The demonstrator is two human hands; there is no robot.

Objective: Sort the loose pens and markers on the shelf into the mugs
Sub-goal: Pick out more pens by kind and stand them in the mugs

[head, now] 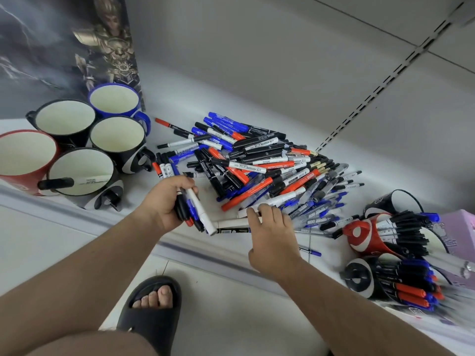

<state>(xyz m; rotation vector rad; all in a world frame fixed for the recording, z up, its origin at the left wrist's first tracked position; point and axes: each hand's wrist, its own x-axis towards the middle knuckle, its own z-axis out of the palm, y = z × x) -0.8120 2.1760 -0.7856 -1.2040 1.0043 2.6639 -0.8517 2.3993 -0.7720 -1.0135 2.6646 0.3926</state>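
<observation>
A big heap of loose pens and markers [259,165], black, blue, red and white, lies on the white shelf [334,124]. My left hand [167,201] is shut on a bundle of markers [195,214] at the heap's near left edge. My right hand [272,235] rests fingers-down on white markers [231,223] at the heap's front edge; whether it grips one I cannot tell. At left stand several mugs: a red mug [23,155], a blue mug [115,101] and black mugs [118,137]. The nearest black mug [84,173] holds one black-capped marker [64,183].
On the right, three mugs stand full of pens: a red one [365,237], a black one [359,276] and one behind [395,201]. A purple box [460,227] is at far right. A dark poster [64,42] stands behind the left mugs. My sandalled foot [151,299] is below the shelf edge.
</observation>
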